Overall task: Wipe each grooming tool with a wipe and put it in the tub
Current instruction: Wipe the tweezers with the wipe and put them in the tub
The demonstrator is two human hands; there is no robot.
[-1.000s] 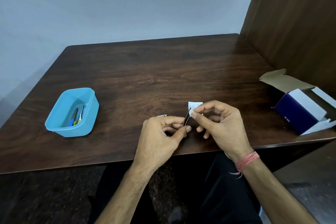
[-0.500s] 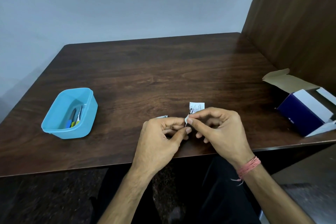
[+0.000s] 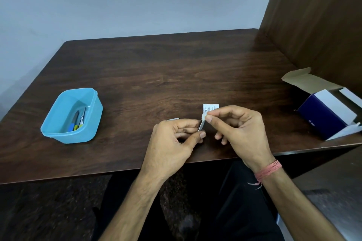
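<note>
Showing the head view: compared with half a second before, the right hand (image 3: 242, 133) has slid its wipe (image 3: 203, 117) up the thin metal tool (image 3: 201, 127), away from the left hand (image 3: 172, 143), and the two hands sit a little farther apart; the tub (image 3: 71, 115) and box (image 3: 329, 112) lie as they did. Left hand: fingers curled, thumb and forefinger pinching the lower end of the tool, which slants upward to the right above the near edge of the worktop (image 3: 156, 76). Right hand: thumb and forefinger pinching the small white wipe around the tool's upper end, remaining fingers loosely curled beneath; a pink thread band (image 3: 268, 170) circles the wrist. A torn printed sachet (image 3: 211, 107) lies on the worktop just behind the right fingertips, and a second scrap (image 3: 173, 119) shows behind the left hand. The blue tub stands well to the left, holding several tools (image 3: 77, 121). An opened navy-and-white box sits at the right edge.
</note>
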